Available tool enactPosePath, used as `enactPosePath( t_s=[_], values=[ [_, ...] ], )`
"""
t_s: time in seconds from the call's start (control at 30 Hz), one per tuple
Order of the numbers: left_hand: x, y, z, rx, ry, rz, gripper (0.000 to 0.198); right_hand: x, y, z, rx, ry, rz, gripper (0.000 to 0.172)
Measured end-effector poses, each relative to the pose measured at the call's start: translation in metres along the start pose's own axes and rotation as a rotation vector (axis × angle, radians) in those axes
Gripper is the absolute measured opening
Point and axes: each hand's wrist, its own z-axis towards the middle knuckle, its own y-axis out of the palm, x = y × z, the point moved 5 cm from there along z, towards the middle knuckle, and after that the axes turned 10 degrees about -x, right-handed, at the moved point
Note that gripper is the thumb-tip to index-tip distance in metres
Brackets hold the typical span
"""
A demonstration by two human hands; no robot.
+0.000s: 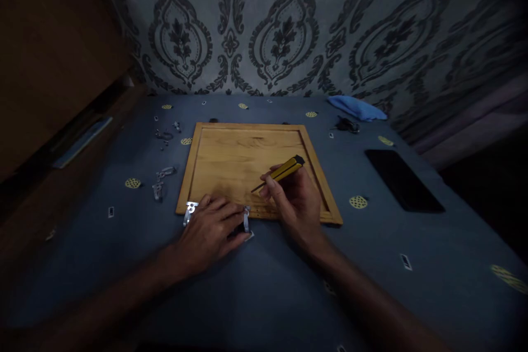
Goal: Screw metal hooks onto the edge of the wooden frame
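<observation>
A framed wooden panel [247,157], likely a cabinet door, lies flat on the patterned cloth. My right hand [299,203] grips a yellow and black screwdriver [286,169] above the panel's near part. Its thin shaft slants down to the left, and I cannot tell whether the tip touches the wood. My left hand [212,225] rests over the near edge, thumb and fingers closed about a silver metal hinge [246,220] that they partly hide. Another shiny metal hinge piece [190,212] shows by that hand's left side, at the panel's near left corner.
Loose metal hinges [165,172] and small hardware [164,135] lie left of the panel. A black phone-like slab [402,180] is at the right. A blue cloth [357,107] and a small dark object [347,125] lie near the patterned wall. Brown furniture stands at the left.
</observation>
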Motion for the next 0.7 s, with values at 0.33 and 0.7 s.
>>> enactPosePath(
  t_s=[0.33,0.7],
  values=[
    [-0.001,0.001,0.0,-0.008,0.011,-0.013,0.022,0.016,-0.008,0.015,-0.049,-0.022,-0.152,0.025],
    [-0.003,0.006,0.0,-0.033,-0.023,0.008,0.018,-0.004,0.014,-0.008,-0.194,-0.015,-0.117,0.024]
  ],
)
